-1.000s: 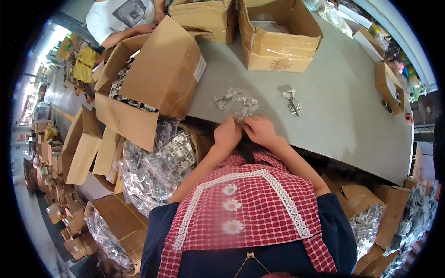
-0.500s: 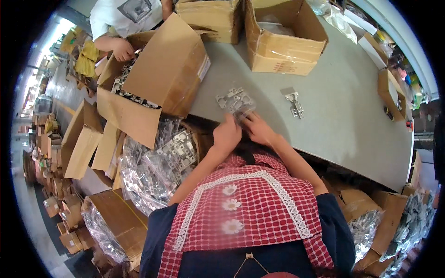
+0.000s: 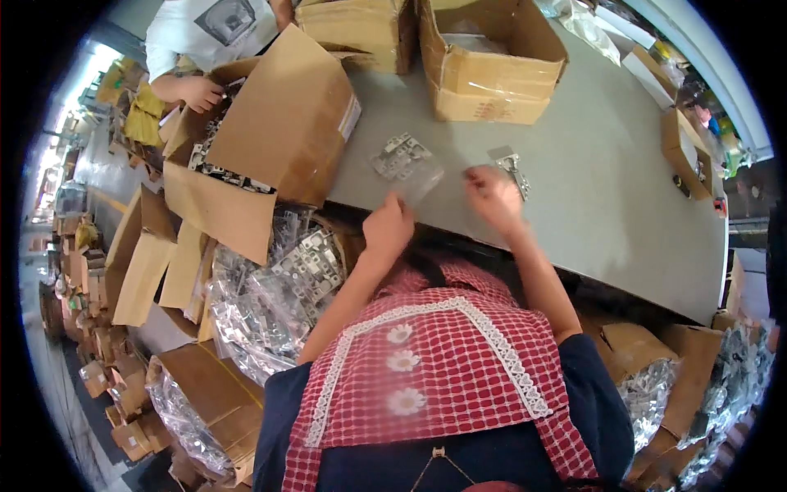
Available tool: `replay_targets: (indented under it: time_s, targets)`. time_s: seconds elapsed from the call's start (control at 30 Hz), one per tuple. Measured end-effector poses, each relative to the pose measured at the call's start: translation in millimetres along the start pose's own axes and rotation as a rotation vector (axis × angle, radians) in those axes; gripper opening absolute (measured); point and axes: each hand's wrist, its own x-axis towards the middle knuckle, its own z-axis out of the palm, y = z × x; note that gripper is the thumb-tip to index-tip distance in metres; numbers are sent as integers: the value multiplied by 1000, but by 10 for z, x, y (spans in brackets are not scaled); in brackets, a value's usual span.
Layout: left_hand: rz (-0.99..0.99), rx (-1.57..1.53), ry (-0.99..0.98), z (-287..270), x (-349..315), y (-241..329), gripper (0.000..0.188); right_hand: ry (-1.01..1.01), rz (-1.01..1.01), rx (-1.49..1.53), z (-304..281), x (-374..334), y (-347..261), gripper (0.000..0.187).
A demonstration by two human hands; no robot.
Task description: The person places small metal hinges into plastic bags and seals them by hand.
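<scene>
From where I stand, the person's left hand has its thumb and fingers pinched together on the near edge of a clear, thin plastic bag. Inside it, just beyond that hand, lie silvery, flat-armed metal hinge pieces. The right hand is well off the bag, its fingers curled and blurred; I can't tell whether they close on anything. Just beyond it and to its right, a single silvery, jointed metal hinge lies on the smooth, matt grey worktop.

I'd keep the left pinch on loose film only, clear of the metal, and let the worktop carry the weight, since hard edges could nick such thin film. The right hand would do best to take the hinge by its solid middle, so the joint doesn't flop.

Left of the left hand stands a stiff brown cardboard box, flaps raised; below it bulge glossy, crinkled clear plastic bags of metal parts.
</scene>
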Motion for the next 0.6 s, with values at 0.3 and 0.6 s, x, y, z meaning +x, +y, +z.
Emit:
replay_targets:
  time_s: [0.3,0.6]
  targets:
    - [-40,-48,2,46,15,16,20,-123,313,-477,-489,-180,811,35]
    - [-96,-24,-35,-3,-46,33,23,-131,485,-445,-613,-295,617,42]
